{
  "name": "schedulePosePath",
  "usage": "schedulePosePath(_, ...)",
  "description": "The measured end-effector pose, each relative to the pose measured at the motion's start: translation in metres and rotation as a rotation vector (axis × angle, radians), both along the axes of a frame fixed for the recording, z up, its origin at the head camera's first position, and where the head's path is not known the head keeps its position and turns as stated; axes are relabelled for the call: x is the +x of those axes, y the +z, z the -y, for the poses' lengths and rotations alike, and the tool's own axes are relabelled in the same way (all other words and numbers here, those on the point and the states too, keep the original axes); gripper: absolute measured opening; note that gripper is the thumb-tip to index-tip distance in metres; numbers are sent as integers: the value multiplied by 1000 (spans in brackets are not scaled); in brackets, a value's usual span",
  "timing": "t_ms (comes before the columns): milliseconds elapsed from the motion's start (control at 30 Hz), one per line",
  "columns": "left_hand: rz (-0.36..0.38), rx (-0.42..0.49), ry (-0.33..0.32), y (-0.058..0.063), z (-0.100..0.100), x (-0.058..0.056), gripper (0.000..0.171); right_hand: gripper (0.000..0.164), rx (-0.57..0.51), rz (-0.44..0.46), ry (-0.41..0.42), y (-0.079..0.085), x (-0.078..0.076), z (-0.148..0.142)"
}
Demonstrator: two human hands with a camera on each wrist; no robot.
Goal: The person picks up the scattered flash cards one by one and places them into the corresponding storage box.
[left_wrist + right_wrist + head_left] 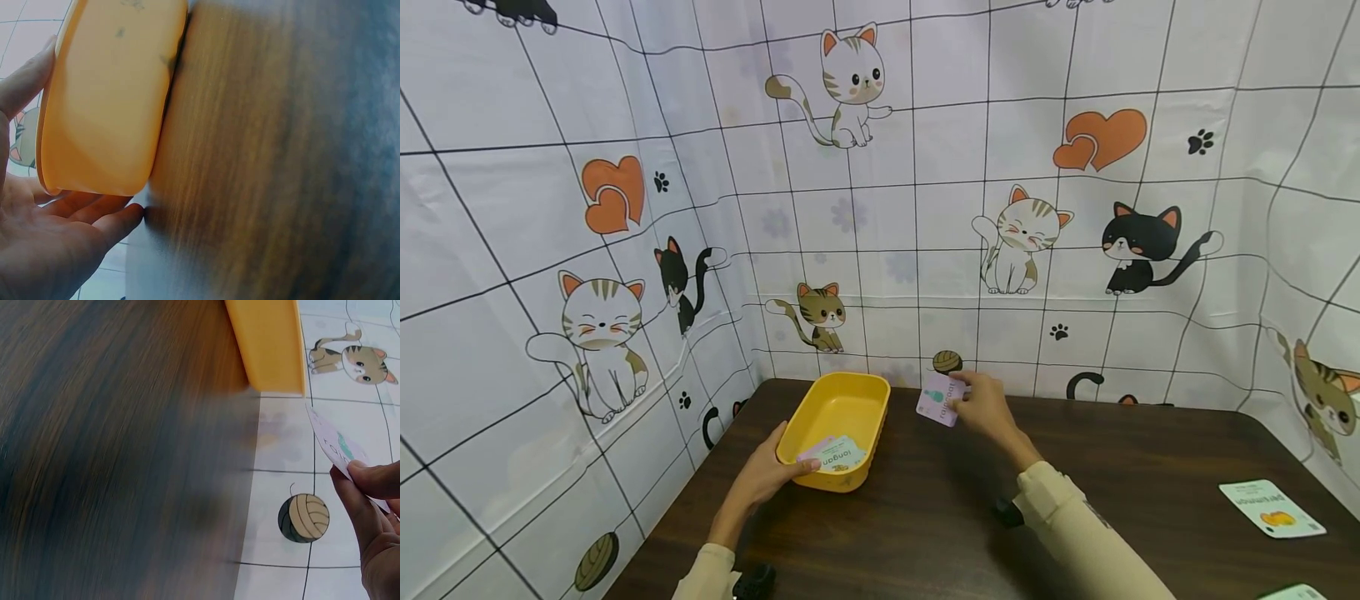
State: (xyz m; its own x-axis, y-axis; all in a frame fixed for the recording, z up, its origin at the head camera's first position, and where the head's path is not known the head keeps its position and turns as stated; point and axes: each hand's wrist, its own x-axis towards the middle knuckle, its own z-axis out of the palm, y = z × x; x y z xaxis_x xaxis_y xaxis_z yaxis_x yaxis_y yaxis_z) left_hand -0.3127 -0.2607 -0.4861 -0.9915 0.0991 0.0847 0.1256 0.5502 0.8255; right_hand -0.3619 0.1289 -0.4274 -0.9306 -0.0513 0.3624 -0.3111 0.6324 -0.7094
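Note:
A yellow plastic basket stands at the table's back left. My left hand grips its near left corner, the thumb over the rim and the fingers against the outer wall, as the left wrist view shows. Inside, at the near end, lie a light green card printed "longan" and a purple card partly under it. To the right of the basket, my right hand pinches a purple card with a green picture between thumb and fingers, raised above the table.
On the dark wooden table, a white-and-green card with an orange fruit picture lies at the right. Another card is cut off at the bottom edge. A cat-patterned curtain stands behind and at both sides.

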Motion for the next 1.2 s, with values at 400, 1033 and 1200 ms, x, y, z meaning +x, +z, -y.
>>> schedulePosePath(400, -5, -16, 6, -1, 1, 0, 117, 52, -31, -21, 24, 1, -2, 22)
schedulePosePath(1033, -8, -18, 15, -2, -1, 0, 115, 51, -73, 26, 58, 2, 2, 48)
schedulePosePath(1200, -8, -17, 12, -1, -1, 1, 115, 51, -59, 10, 64, 0, 3, 54)
